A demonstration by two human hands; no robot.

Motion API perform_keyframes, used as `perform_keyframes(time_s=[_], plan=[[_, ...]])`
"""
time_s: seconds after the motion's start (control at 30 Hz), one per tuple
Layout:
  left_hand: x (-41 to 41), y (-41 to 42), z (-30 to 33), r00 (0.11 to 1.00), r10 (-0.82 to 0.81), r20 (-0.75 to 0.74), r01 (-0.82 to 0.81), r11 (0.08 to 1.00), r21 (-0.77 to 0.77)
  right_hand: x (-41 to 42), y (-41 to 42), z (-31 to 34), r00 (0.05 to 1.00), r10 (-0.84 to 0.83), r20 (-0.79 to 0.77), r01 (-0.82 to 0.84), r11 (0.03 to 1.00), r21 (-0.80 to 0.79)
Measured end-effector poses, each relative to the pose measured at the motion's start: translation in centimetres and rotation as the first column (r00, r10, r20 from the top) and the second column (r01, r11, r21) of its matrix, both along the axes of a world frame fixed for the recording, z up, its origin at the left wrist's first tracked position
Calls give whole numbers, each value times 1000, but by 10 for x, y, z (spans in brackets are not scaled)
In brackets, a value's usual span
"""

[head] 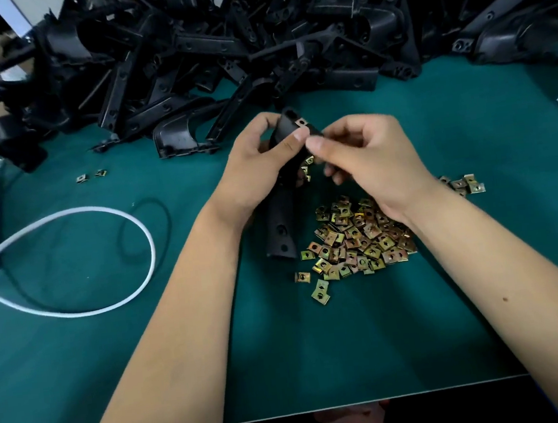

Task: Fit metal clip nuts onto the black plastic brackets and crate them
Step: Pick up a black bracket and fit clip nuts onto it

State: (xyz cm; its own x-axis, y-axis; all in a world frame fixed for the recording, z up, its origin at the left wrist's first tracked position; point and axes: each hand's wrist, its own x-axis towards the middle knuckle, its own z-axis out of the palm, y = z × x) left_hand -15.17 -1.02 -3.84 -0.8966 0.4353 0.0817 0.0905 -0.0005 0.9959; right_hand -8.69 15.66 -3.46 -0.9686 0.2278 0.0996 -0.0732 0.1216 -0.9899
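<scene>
Black plastic, the bracket [283,183] stands upright at centre frame, gripped round its upper part by the left hand [259,165]. The right hand [365,157] pinches at the bracket's top edge, where one clip nut [301,122] already sits; spare nuts appear tucked under its curled fingers. The loose clip nuts [359,237] lie heaped on the green surface [319,345] just below, unfitted brackets [219,45] piled across the top. No crate is in view. A nut pushed on crooked could jam or spring off, and the tucked spares may spill if the pinch shifts.
</scene>
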Motion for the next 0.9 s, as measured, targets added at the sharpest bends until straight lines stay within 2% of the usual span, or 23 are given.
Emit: perform_keyframes(time_s=[0.37,0.5,0.6,0.73,0.8,0.9], plan=[[9,1,2,998,45,50,-52,989,138,-2,-3,-4,997,-68,-37,76,951,300],[19,17,17,995,82,53,-88,988,124,11,8,16,987,-93,-134,143,889,435],[33,47,35,998,38,52,-42,996,74,35,32,29,972,-172,-158,225,867,444],[62,126,64,992,-125,-8,125,991,43,87,93,42,952,-298,-66,305,909,283],[85,174,74,974,-204,-94,209,977,40,119,125,46,930,-354,-97,365,921,140],[138,249,80,910,-376,-176,380,925,-11,186,172,40,869,-458,-188,446,889,-103]])
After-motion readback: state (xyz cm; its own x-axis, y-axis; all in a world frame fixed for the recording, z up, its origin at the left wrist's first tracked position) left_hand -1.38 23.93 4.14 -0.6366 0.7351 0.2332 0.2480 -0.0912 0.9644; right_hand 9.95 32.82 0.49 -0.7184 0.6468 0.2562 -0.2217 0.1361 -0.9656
